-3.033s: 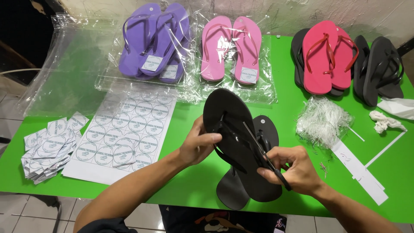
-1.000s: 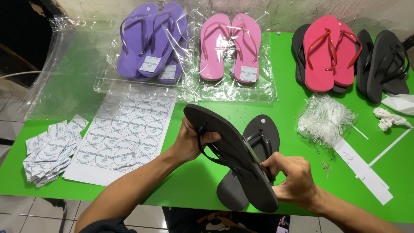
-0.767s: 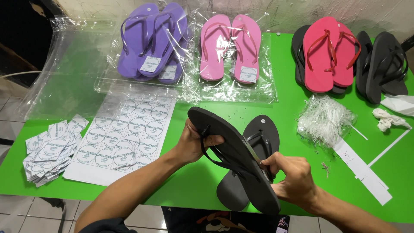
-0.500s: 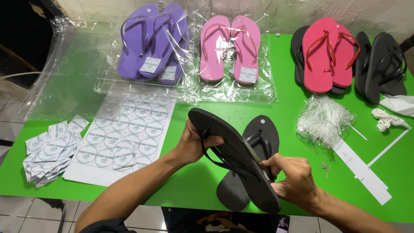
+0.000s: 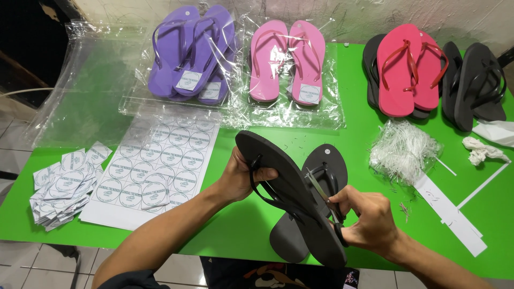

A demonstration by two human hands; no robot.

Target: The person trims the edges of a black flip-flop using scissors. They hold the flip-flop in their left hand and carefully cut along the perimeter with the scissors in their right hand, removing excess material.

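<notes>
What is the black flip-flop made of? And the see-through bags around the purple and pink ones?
The black flip-flop held by the left hand and right hand looks like matte foam rubber: a thick, dull sole with no shine. Its strap seems smoother, perhaps soft plastic. The bags look like thin glossy plastic film, since they wrinkle and catch bright glints.

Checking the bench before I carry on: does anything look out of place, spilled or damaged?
Nothing looks damaged. The only mess is small white bits scattered on the green table around the heap of thin clear plastic strands. The left hand and right hand hold a black flip-flop tilted over its mate.
</notes>
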